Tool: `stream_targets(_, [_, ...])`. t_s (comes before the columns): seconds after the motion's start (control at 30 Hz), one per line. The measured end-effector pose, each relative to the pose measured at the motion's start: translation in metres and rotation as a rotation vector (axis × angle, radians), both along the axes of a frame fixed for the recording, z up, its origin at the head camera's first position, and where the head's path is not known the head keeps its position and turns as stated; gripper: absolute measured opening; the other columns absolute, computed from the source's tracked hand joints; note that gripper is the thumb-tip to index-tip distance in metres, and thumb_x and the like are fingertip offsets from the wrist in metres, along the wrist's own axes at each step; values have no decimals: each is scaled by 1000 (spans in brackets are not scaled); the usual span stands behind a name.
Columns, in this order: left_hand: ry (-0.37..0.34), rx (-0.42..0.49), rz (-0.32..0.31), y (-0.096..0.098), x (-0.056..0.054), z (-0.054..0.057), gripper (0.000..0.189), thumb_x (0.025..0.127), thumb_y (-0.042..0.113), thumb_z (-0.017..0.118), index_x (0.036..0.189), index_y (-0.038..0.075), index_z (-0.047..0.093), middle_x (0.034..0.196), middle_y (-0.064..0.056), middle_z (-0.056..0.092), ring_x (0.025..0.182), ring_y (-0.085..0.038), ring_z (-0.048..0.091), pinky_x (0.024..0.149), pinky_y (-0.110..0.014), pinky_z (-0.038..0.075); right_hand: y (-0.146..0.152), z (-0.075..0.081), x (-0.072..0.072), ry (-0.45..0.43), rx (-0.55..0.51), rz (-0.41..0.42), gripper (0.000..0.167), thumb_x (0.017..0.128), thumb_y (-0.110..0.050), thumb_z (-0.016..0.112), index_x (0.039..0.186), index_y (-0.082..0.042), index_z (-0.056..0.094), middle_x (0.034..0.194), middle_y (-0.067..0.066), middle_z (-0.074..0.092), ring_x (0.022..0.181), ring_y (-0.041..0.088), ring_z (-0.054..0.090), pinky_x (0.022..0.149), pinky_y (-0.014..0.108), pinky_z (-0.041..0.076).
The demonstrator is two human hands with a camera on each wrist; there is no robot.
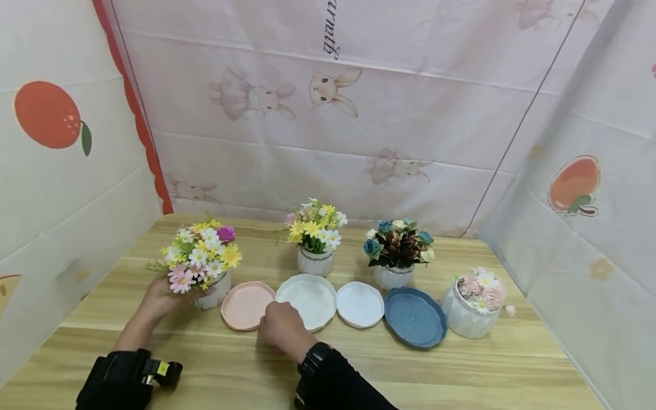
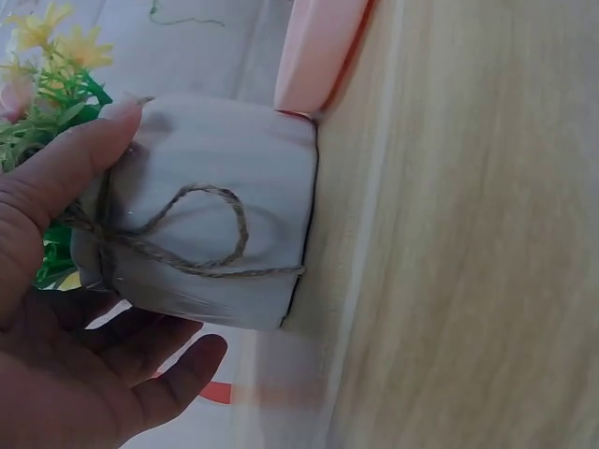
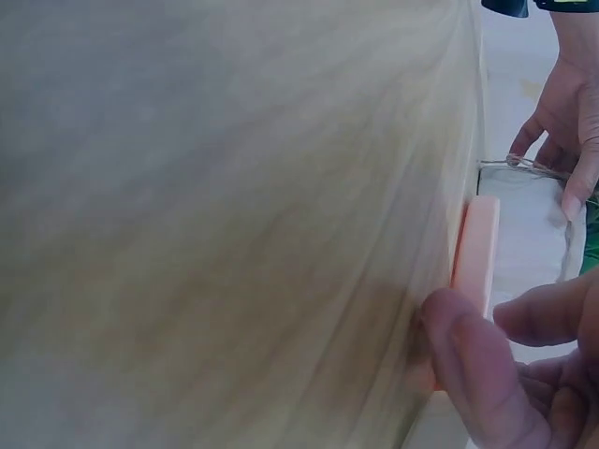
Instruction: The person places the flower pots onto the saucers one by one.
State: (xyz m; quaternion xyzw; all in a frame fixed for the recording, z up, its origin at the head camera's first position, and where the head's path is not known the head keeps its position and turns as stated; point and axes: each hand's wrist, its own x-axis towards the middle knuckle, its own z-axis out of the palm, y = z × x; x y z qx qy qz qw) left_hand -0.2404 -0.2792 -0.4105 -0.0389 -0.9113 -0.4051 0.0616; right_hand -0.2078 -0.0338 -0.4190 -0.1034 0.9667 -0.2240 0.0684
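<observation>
My left hand [image 1: 169,293] holds a potted bunch of artificial flowers at the far left, thumb at the rim and fingers around the far side. Its white pot [image 2: 211,187] has a twine bow and stands close by a pink plate [image 1: 247,306]. White, yellow, pink and purple blossoms [image 1: 200,256] rise above that hand. At the pink plate's near right edge is my right hand [image 1: 287,330]. In the right wrist view, its thumb [image 3: 477,374] and index finger pinch the plate's rim; the plate lies on the table. The other fingers are curled in.
A pale white plate [image 1: 307,302], a smaller white plate [image 1: 360,304] and a blue plate [image 1: 415,318] continue the row rightward. Behind stand a yellow-and-white flower pot [image 1: 315,262] and a blue-rose pot [image 1: 393,276]. A pink-flower pot [image 1: 471,313] ends the row. Printed cloth hangs around the table.
</observation>
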Motion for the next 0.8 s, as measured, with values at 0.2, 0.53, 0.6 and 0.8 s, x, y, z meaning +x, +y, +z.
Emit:
stream_targets(0.2, [34, -49, -46, 3, -7, 1, 109, 70, 35, 81, 145, -7, 13, 140, -33, 26, 125, -50, 28, 96, -62, 29, -3, -3, -5, -22, -10, -23, 34, 90, -14, 54, 57, -10, 50, 57, 6, 49, 32, 13, 46, 36, 23, 39])
stream_targets(0.53, [-18, -176, -82, 0, -9, 3, 107, 75, 45, 74, 144, -9, 13, 141, -35, 22, 125, -52, 26, 95, -62, 30, -7, -4, -10, -59, -34, -60, 35, 91, -18, 55, 57, -9, 52, 60, 10, 54, 29, 12, 48, 38, 22, 42])
stream_targets(0.6, [-31, -169, -85, 0, -10, 3, 107, 75, 46, 74, 143, -9, 13, 141, -35, 22, 125, -52, 26, 95, -62, 30, -9, -4, -11, -64, -19, -70, 34, 90, -15, 55, 57, -9, 53, 56, 8, 53, 28, 12, 48, 36, 22, 41])
stream_targets(0.8, [-32, -139, -76, -1, -10, 1, 106, 75, 43, 75, 144, -9, 13, 141, -35, 23, 125, -52, 27, 95, -62, 30, -14, -6, -11, -55, 9, -111, 31, 86, -9, 56, 55, -10, 52, 48, 6, 50, 27, 11, 46, 32, 22, 40])
